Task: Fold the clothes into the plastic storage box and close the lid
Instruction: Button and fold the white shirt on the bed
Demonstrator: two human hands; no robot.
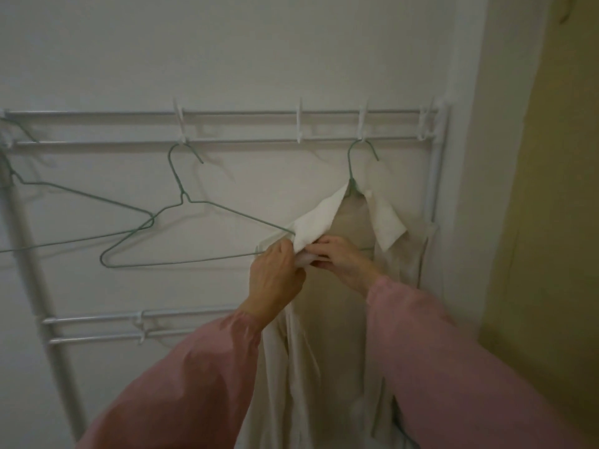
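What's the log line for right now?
white shirt: hanging on green wire hanger | left hand: grips shirt front below collar | right hand: pinches same edge

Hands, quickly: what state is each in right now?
Left hand: closed, gripping the shirt by its front edge.
Right hand: closed, pinching the same edge.

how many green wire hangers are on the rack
3. Left hanger, empty, partly cut off by the frame edge; middle hanger, empty; right hanger, carrying the white shirt. More may hang beyond the left edge.
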